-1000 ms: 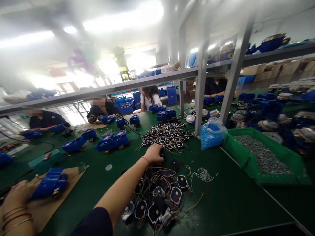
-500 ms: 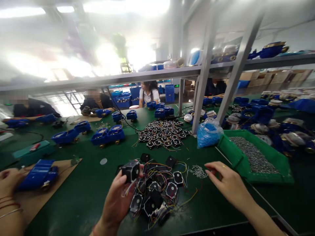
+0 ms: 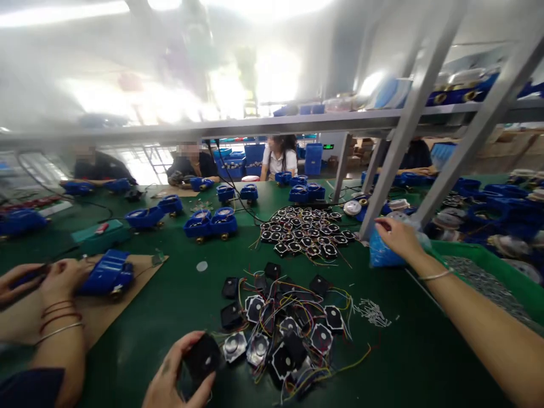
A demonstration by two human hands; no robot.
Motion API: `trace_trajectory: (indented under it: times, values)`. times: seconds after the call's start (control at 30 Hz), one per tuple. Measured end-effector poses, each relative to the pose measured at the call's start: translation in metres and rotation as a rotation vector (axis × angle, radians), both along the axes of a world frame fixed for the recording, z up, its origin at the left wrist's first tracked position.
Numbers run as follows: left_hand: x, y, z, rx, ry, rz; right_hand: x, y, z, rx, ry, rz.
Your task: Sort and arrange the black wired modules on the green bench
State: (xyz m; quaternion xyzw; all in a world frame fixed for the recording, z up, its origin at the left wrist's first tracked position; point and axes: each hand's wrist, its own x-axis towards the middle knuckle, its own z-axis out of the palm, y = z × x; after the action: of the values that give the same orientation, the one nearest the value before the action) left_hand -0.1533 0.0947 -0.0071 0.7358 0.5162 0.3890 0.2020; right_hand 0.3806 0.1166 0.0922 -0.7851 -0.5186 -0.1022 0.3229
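My left hand [image 3: 176, 371], at the bottom, has its fingers and thumb wrapped round a black square module [image 3: 203, 358] with a pale round spot. Just right of it lies a loose pile of similar modules [image 3: 322, 338] with silvery rims and tangled thin wires. My right hand [image 3: 397, 238] is raised at the right, in front of a clear bag with blue contents [image 3: 380, 249]. Its fingertips are drawn together; whatever is between them is too small to make out. Small screws [image 3: 373, 313] lie scattered on the green table below that hand.
A green bin [image 3: 476, 252] of screws stands at the right, beside metal posts [image 3: 395, 153]. More modules [image 3: 306, 229] are grouped further back. At left, a co-worker's hands [image 3: 62, 280] are near a blue housing [image 3: 111, 273] on cardboard. Other people sit across the table.
My right hand has moved from beside the screws, up and away to the bag. My left hand has lowered toward the near edge with its module. The view has turned left.
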Motion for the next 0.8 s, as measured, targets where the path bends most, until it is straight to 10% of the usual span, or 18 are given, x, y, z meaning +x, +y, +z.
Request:
trace_trajectory:
  times: [0.2,0.37,0.57,0.8]
  values:
    - [-0.021,0.009,-0.039,0.140,0.385,-0.112,-0.148,-0.036,-0.023,-0.050,0.082,0.661]
    - [-0.002,0.018,-0.026,0.171,0.450,-0.090,-0.236,-0.079,-0.064,-0.117,-0.024,0.633]
    - [0.022,0.001,0.007,0.529,0.325,-0.161,-0.254,-0.088,-0.090,-0.058,0.044,0.451]
    - [0.082,-0.033,-0.001,0.417,0.292,-0.520,-0.219,-0.126,-0.077,0.064,0.704,0.162]
